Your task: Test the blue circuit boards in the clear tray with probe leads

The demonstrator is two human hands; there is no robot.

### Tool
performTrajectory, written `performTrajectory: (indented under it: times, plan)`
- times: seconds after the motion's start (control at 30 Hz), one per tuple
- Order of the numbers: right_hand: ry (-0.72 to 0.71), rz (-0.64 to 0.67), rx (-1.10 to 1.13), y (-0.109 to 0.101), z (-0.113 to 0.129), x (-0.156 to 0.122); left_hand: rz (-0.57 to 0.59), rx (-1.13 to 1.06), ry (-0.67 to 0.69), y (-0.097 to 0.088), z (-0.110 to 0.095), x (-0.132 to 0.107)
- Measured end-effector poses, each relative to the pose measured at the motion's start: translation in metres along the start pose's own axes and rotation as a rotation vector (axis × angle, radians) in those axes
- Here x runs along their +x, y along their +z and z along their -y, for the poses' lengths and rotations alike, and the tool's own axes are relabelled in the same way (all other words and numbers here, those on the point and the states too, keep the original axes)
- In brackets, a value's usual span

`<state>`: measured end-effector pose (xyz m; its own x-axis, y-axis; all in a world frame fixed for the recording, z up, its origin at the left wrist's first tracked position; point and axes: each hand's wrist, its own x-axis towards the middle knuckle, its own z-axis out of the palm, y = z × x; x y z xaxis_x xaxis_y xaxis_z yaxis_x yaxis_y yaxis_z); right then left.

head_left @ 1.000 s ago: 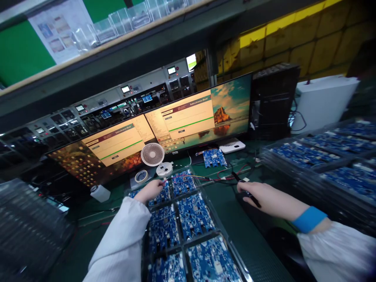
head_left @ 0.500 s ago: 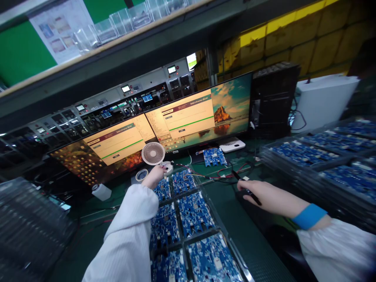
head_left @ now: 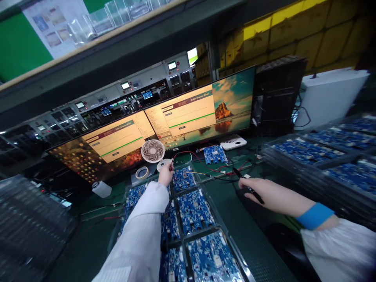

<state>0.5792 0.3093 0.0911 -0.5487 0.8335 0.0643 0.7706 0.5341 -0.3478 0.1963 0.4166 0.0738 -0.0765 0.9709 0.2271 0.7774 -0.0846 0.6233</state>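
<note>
My left hand [head_left: 166,175] reaches forward over a clear tray [head_left: 232,250] of blue circuit boards [head_left: 194,211]. Its fingers are pinched on the end of a red wire [head_left: 188,153], close to the base of a small white fan [head_left: 152,150]. The wire loops off to the right toward a single blue board [head_left: 215,154] lying below the monitors. My right hand [head_left: 258,192] rests on the green bench to the right of the tray, with a black pen [head_left: 248,189] gripped in it. A blue band sits on that wrist.
Two wide monitors [head_left: 188,117] stand across the back. A tape roll [head_left: 143,172] and a white cup [head_left: 101,188] sit left of the fan. Stacked trays of blue boards [head_left: 320,156] fill the right side, dark empty trays [head_left: 29,227] the left. A white box [head_left: 233,143] lies under the right monitor.
My left hand has moved forward and right from the tray's far-left board to the fan's base, lifting the red wire with it. My right hand has stayed put with the pen.
</note>
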Motion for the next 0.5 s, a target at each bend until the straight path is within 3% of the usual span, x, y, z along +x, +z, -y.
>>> performTrajectory:
  times: [0.17,0.5]
  plan:
    - [0.002,0.010,0.007,0.003,-0.001,0.000,-0.033,0.055,0.016,0.007,0.021,0.010]
    - [0.004,0.027,-0.001,0.004,0.003,0.000,-0.050,0.148,-0.006,0.015,0.032,0.020]
